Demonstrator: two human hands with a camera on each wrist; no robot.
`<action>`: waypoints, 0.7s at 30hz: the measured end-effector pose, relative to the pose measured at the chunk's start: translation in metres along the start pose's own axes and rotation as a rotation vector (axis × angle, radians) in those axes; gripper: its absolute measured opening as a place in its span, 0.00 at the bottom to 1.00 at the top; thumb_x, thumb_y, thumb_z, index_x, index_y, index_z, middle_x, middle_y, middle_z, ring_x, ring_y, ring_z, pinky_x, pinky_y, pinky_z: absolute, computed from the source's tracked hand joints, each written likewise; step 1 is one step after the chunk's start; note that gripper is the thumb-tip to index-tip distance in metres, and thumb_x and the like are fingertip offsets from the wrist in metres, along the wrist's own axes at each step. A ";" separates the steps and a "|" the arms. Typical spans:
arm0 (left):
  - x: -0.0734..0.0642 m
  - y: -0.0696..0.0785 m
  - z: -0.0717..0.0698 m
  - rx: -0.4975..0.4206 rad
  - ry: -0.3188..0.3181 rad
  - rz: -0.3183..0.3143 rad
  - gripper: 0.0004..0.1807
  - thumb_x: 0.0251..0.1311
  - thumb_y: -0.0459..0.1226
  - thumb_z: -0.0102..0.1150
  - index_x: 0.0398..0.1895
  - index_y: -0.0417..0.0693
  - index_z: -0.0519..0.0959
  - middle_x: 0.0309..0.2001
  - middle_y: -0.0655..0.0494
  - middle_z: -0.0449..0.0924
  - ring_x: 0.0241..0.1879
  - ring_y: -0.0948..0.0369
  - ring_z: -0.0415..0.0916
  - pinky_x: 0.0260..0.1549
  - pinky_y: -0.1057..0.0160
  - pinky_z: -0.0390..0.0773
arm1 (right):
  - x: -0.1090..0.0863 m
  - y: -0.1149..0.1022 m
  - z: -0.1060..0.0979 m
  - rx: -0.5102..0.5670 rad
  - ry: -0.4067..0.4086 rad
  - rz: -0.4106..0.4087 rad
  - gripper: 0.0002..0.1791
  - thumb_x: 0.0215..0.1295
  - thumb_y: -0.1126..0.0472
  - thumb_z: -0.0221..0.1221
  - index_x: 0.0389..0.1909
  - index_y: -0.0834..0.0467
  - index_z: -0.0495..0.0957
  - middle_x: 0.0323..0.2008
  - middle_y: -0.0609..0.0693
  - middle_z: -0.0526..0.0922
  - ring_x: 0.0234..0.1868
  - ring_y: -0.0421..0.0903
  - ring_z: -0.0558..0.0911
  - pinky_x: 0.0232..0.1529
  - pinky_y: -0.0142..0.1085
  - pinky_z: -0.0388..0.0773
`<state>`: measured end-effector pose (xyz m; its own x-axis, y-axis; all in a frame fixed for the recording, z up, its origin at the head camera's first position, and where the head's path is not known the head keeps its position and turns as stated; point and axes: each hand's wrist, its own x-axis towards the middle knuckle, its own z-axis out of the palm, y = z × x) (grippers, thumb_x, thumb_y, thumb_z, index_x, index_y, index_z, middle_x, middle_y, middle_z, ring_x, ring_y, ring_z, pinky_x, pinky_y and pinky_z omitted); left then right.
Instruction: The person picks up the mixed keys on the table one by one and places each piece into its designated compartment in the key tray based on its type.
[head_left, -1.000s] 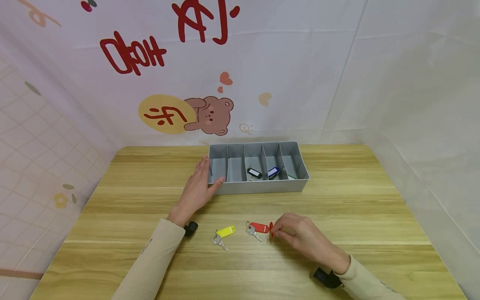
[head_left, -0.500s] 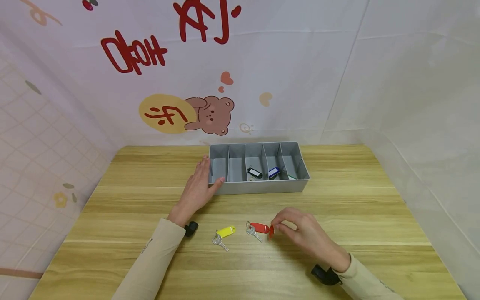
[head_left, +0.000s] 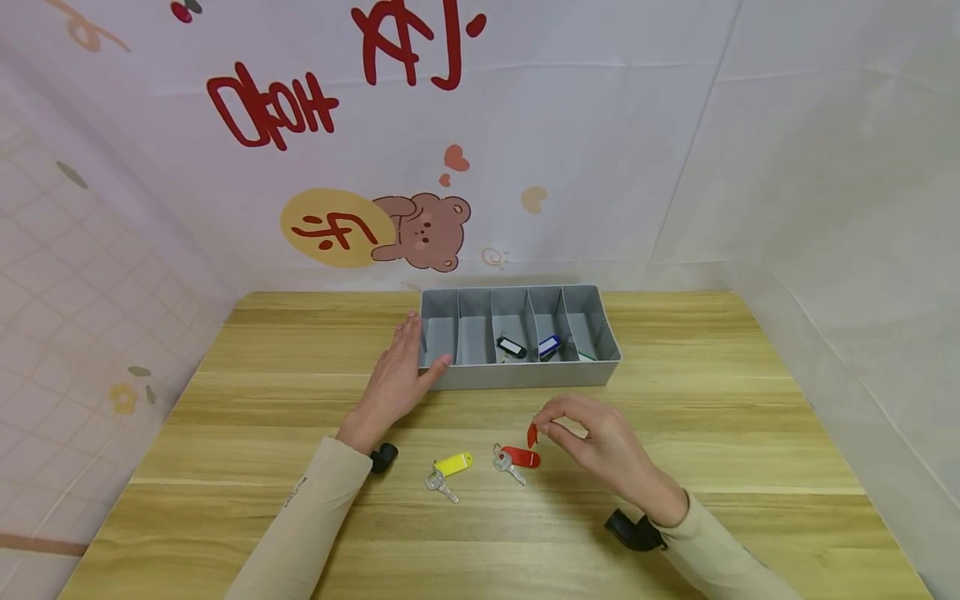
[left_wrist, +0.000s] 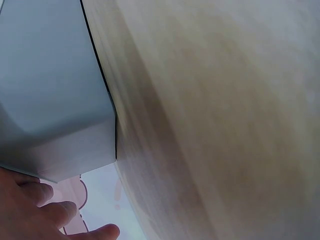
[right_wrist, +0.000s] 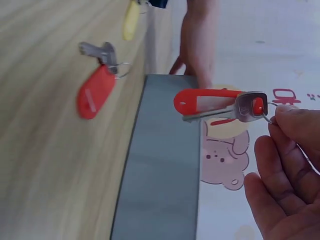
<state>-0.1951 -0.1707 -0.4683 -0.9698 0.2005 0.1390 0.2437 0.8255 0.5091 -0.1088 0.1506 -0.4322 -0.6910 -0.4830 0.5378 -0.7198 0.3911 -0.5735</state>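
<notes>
My right hand pinches the metal ring of a red key tag; its key hangs alongside the tag, above the table. Just left of and below it, a second red key tag with a key lies on the wood. Farther left lies a yellow key tag with a key. My left hand rests with fairly straight fingers against the left end of a grey divided box, thumb at its front rim. In the left wrist view its fingertips lie along the box's end.
The box has several compartments. A black key tag lies in the middle one and a blue key tag in the one to its right. Something with a green edge shows in the far right compartment. A printed white cloth rises behind the table.
My right hand has lifted the red key tag off the table and moved up and slightly left, toward the box. The left hand stays against the box.
</notes>
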 end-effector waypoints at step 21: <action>0.001 0.000 0.000 0.008 -0.007 -0.005 0.51 0.75 0.60 0.50 0.83 0.36 0.44 0.84 0.44 0.39 0.82 0.44 0.40 0.70 0.32 0.56 | 0.045 -0.012 0.005 0.049 0.134 -0.022 0.14 0.59 0.74 0.72 0.40 0.53 0.88 0.40 0.42 0.87 0.42 0.41 0.85 0.41 0.34 0.82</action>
<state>-0.1959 -0.1707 -0.4686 -0.9711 0.2000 0.1303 0.2386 0.8307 0.5030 -0.1314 0.1200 -0.4041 -0.6805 -0.3809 0.6260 -0.7327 0.3415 -0.5887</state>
